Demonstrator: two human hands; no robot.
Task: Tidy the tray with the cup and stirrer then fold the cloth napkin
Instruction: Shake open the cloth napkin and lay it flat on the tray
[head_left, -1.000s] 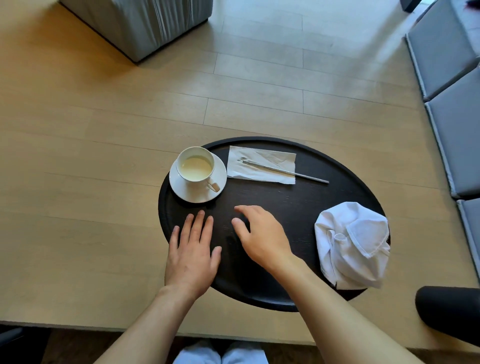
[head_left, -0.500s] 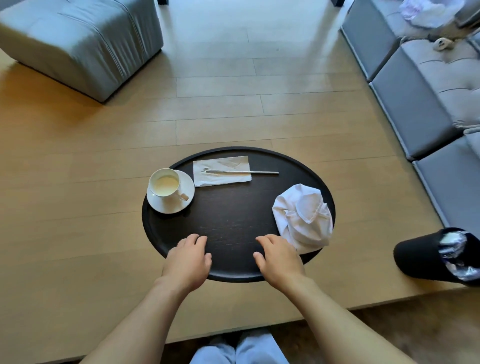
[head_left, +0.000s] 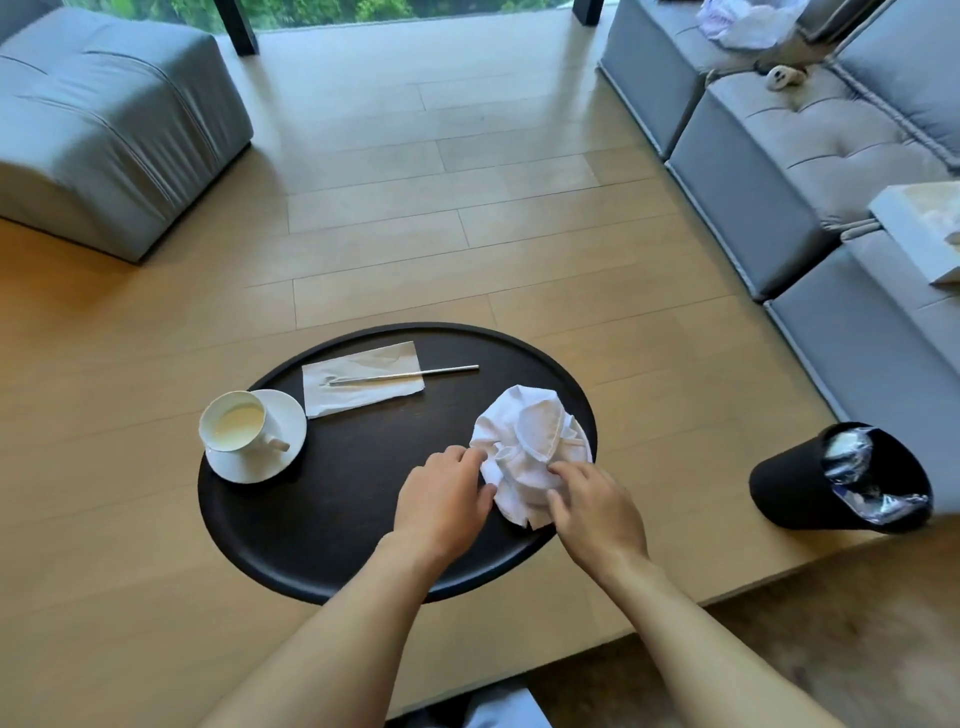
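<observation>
A round black tray (head_left: 332, 519) lies on a low wooden table. On its left rim stands a white cup (head_left: 236, 427) of pale liquid on a white saucer (head_left: 283, 457). At the tray's back a metal stirrer (head_left: 405, 375) lies across a flat paper napkin (head_left: 363, 397). A crumpled white cloth napkin (head_left: 530, 441) sits on the right side of the tray. My left hand (head_left: 441, 501) touches the cloth's left edge with its fingertips. My right hand (head_left: 597, 506) rests on the cloth's near right part, fingers on the fabric.
A black bin (head_left: 841, 480) with a plastic liner lies tipped at the table's right edge. Grey sofa sections (head_left: 810, 171) line the right side, with a white box (head_left: 919, 228) on one. A grey ottoman (head_left: 104, 119) stands at the far left.
Both hands have moved right from the tray's near rim onto the crumpled cloth napkin. The view has tilted up and shifted, so more of the room shows.
</observation>
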